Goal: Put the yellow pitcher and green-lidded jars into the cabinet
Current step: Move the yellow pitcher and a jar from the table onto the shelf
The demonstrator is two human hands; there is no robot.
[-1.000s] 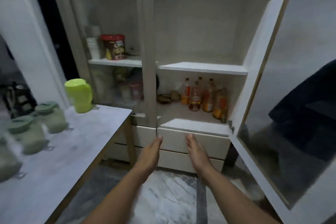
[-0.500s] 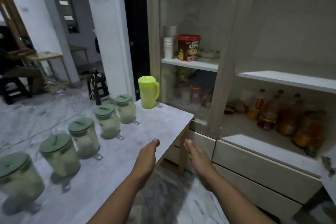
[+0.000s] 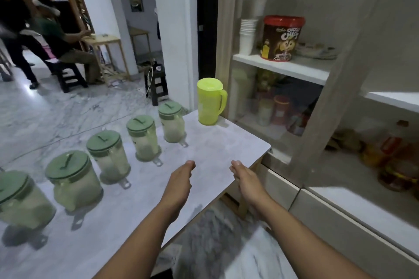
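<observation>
The yellow pitcher (image 3: 209, 101) stands upright at the far corner of the grey table (image 3: 217, 147), handle turned toward the cabinet (image 3: 317, 79). Several green-lidded jars run in a row along the table's left side, from the farthest jar (image 3: 171, 125) to the nearest jar (image 3: 19, 199) at the left edge. My left hand (image 3: 181, 182) and my right hand (image 3: 246, 179) hover over the table's near right part, palms facing each other, flat and empty. Both are well short of the pitcher.
The cabinet's left glass door is closed, with a red cereal tub (image 3: 282, 37) and white cups (image 3: 247, 36) behind it. The right bay stands open with bottles (image 3: 394, 161) on its lower shelf. People sit at a small table (image 3: 106, 50) far left.
My view has swung left from the open cabinet bay to the table, so the whole jar row and pitcher now show. Both hands stay raised, now over the table's edge.
</observation>
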